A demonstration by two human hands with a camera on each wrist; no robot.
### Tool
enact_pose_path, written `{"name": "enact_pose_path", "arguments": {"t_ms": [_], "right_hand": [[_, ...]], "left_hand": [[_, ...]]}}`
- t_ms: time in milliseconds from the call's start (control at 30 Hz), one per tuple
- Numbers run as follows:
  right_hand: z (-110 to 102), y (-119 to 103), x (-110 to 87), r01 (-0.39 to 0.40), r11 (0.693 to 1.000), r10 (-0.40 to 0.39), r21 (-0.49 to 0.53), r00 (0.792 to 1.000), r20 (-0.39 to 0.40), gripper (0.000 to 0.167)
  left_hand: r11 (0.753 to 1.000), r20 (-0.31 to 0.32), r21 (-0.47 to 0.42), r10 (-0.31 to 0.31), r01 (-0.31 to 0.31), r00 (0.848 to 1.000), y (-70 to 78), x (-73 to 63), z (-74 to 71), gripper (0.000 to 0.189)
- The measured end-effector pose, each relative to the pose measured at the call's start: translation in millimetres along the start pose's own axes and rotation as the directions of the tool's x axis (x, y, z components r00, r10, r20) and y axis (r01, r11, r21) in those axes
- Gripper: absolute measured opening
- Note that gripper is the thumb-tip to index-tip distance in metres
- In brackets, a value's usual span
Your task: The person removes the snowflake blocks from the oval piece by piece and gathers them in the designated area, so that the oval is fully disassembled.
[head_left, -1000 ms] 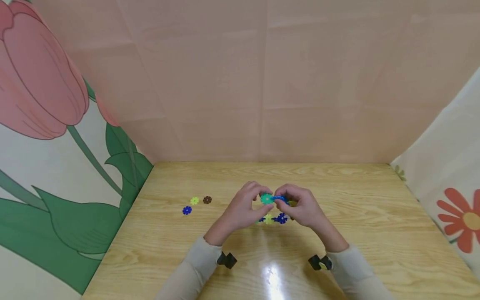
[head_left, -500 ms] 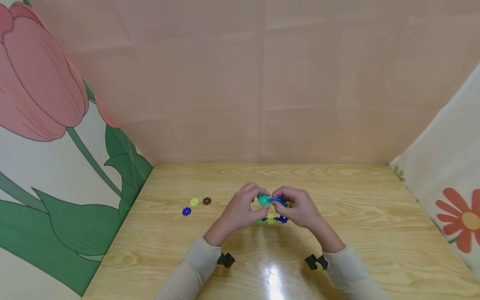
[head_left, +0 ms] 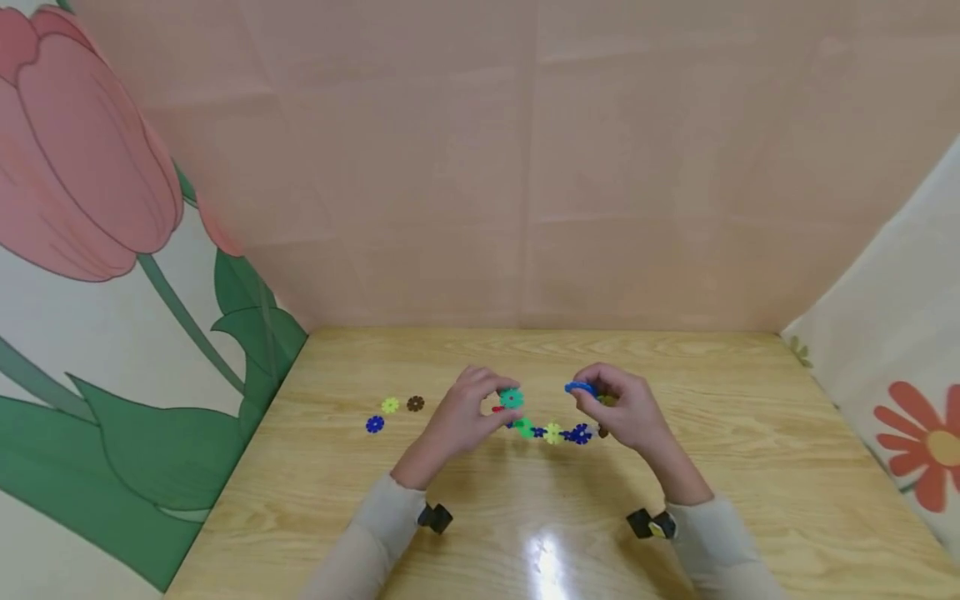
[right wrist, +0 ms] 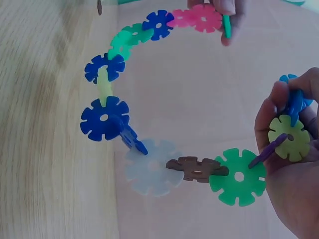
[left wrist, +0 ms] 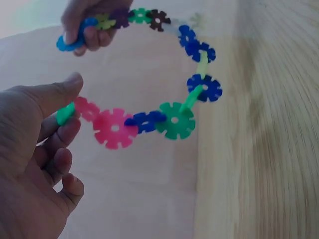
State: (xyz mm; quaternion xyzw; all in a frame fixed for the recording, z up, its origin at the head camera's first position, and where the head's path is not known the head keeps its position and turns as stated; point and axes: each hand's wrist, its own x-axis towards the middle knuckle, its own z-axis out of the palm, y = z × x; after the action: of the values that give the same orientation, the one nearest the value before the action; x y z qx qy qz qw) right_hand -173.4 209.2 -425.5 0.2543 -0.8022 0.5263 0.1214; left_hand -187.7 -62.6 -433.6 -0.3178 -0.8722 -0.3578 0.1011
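Observation:
A chain of notched plastic flower discs hangs in an open loop between my two hands. My left hand (head_left: 461, 412) pinches the teal-green end disc (head_left: 512, 398) between thumb and fingers, beside a pink disc (left wrist: 115, 130). At the other end, my right hand (head_left: 624, 407) grips a blue disc (head_left: 580, 387), with a yellow-green disc (right wrist: 289, 142) lying against its palm. The end discs are apart, with a gap between the hands. Further along the chain are a whitish disc (right wrist: 149, 181), a brown disc (right wrist: 197, 174) and several dark blue ones.
Left of the hands, three loose discs lie on the wooden table (head_left: 300, 500): a yellow one (head_left: 390, 405), a brown one (head_left: 416, 403) and a blue one (head_left: 375, 424). A pinkish cloth backdrop (head_left: 517, 167) stands behind the table, with flower-printed cloths at both sides.
The hands have moved apart, left hand leftward and right hand rightward. The green and blue end discs, together before, are now separated. More of the chain shows between the hands.

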Motion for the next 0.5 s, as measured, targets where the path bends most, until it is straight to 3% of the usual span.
{"name": "enact_pose_path", "arguments": {"t_ms": [233,500], "right_hand": [[-2,-21,-1.1,0.073,0.997,-0.073,-0.008,0.997,0.006,0.017],[-5,0,-3.7,0.013,1.0,-0.013,-0.022,1.0,0.026,0.018]], "left_hand": [[0.996,-0.008,-0.043,-0.077,0.077,0.997,-16.4,-11.0,-9.5,0.04],[0.983,0.026,0.001,-0.185,0.185,0.982,-39.9,-27.5,-18.5,0.039]]}}
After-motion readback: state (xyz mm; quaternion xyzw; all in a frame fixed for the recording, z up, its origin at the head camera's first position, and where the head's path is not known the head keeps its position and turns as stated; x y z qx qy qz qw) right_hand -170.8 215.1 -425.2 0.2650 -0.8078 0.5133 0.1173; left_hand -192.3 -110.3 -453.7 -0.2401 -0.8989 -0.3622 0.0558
